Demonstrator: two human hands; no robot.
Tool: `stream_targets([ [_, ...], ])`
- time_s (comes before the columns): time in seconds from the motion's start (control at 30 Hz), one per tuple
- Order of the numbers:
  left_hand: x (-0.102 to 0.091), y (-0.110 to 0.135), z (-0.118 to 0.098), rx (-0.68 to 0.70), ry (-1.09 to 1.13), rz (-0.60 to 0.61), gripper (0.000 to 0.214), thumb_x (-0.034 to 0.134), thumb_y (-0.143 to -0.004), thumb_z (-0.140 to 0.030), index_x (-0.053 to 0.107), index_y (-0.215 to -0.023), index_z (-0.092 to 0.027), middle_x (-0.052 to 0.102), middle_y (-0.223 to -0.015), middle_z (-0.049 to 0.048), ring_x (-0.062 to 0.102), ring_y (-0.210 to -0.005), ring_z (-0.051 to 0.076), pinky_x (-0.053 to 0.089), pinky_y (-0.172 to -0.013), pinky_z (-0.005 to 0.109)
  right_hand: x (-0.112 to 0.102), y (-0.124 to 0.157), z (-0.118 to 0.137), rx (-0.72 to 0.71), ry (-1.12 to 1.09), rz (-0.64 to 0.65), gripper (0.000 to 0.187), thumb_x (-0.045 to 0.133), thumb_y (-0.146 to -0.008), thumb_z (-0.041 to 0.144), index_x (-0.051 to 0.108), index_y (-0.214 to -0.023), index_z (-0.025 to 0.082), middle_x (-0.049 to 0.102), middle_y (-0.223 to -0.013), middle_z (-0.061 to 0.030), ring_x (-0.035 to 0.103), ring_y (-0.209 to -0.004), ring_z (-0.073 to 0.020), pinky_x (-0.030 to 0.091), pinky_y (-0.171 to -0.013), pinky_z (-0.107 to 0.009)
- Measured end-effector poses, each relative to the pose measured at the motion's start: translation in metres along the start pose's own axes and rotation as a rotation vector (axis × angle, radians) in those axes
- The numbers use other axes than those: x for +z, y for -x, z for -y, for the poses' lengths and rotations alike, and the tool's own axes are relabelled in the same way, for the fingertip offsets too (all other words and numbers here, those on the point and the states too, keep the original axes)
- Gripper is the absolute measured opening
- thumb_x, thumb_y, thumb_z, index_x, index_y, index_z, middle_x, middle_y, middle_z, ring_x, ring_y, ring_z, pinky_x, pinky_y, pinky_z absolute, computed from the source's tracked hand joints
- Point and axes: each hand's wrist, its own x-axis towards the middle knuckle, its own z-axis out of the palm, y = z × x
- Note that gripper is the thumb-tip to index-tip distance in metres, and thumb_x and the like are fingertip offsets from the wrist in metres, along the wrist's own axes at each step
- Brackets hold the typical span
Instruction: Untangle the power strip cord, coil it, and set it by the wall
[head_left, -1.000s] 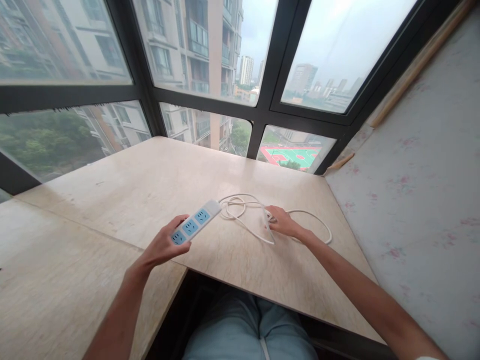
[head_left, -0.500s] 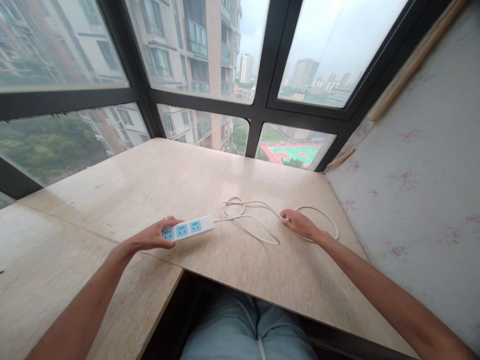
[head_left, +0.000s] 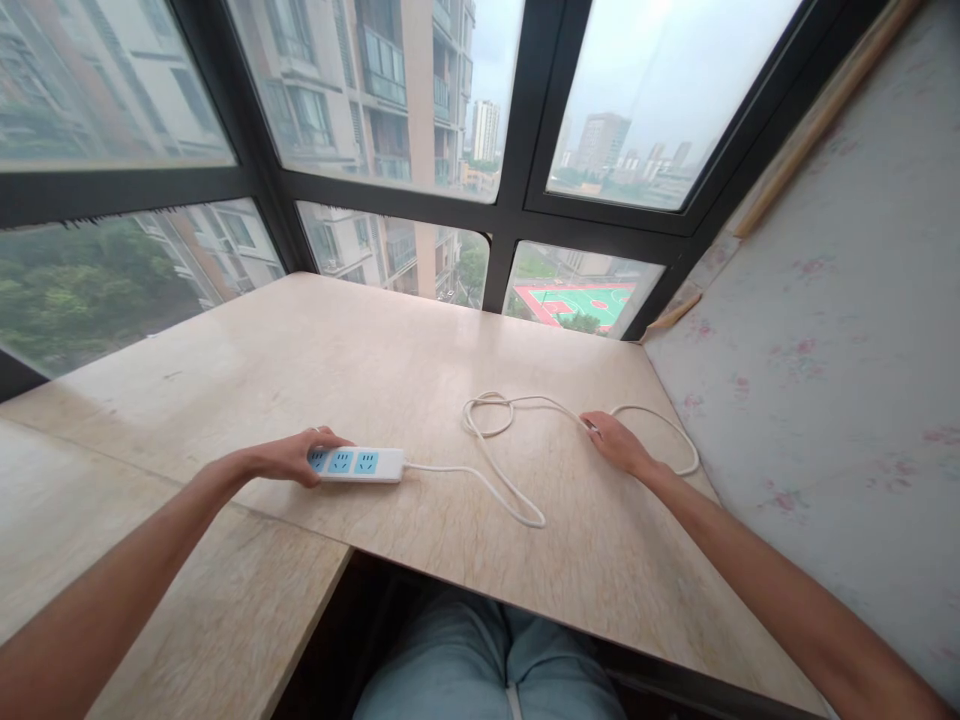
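A white power strip (head_left: 386, 466) with light blue socket faces lies on the stone sill. My left hand (head_left: 296, 456) grips its left end, thumb on the near side and fingers on the far side. From its right end a white cord (head_left: 495, 470) runs out, bends back near the front edge and makes a small loop. Farther right, my right hand (head_left: 616, 440) is closed around the cord. More cord curves out beyond that hand, near the wall. The cord's far end is not visible.
The beige stone sill (head_left: 360, 350) has a seam at left and a cut-out front edge where my legs (head_left: 480, 660) are. Dark-framed windows (head_left: 502, 250) rise behind it. A flower-papered wall (head_left: 810, 400) bounds the right side.
My left hand has shifted left with the power strip, which now lies straighter. My right hand has moved slightly right with the cord, and the cord loops are more spread out.
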Motion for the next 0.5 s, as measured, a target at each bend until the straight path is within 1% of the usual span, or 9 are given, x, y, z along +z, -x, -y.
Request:
stream_targets([
  [0.1,-0.003,-0.010,0.002,-0.007,-0.050,-0.018,0.077,0.055,-0.053,-0.023,0.060,-0.129,-0.027,0.057,-0.117,0.0066,0.054,-0.107,0.028,0.043,-0.094,0.034,0.005,-0.005,-0.016,0.028,0.023,-0.034,0.036,0.039,-0.088,0.015,0.059,-0.118,0.016,0.062,-0.122,-0.0147,0.055,-0.117,-0.0249,0.041,-0.103,-0.040],
  [0.2,-0.005,-0.022,0.003,-0.027,-0.100,-0.041,0.078,0.055,-0.053,-0.023,0.059,-0.130,-0.031,0.056,-0.122,0.0072,0.052,-0.112,0.030,0.042,-0.095,0.038,0.012,-0.008,-0.026,0.064,0.043,-0.066,0.040,0.038,-0.089,0.016,0.055,-0.124,0.014,0.057,-0.131,-0.0166,0.048,-0.126,-0.0275,0.038,-0.107,-0.045],
  [0.3,-0.005,-0.033,0.005,-0.031,-0.108,-0.127,0.071,0.056,-0.055,-0.023,0.063,-0.125,-0.033,0.056,-0.126,0.0072,0.049,-0.118,0.032,0.039,-0.100,0.042,0.020,-0.008,-0.031,0.125,0.063,-0.090,0.041,0.039,-0.089,0.017,0.054,-0.127,0.014,0.052,-0.135,-0.0190,0.043,-0.131,-0.0316,0.036,-0.107,-0.051],
  [0.4,-0.002,-0.044,0.010,0.012,-0.073,-0.226,0.064,0.055,-0.057,-0.022,0.068,-0.120,-0.030,0.056,-0.130,0.0084,0.047,-0.124,0.031,0.035,-0.105,0.043,0.027,-0.008,-0.033,0.178,0.068,-0.088,0.040,0.039,-0.089,0.016,0.058,-0.124,0.016,0.054,-0.133,-0.0185,0.044,-0.130,-0.0328,0.038,-0.105,-0.051],
  [0.5,0.002,-0.053,0.012,0.045,-0.057,-0.327,0.058,0.056,-0.059,-0.021,0.070,-0.115,-0.027,0.051,-0.139,0.0090,0.040,-0.133,0.032,0.031,-0.110,0.044,0.030,-0.010,-0.035,0.187,0.058,-0.076,0.039,0.040,-0.088,0.013,0.060,-0.121,0.016,0.056,-0.129,-0.0192,0.045,-0.128,-0.0333,0.039,-0.103,-0.052],
])
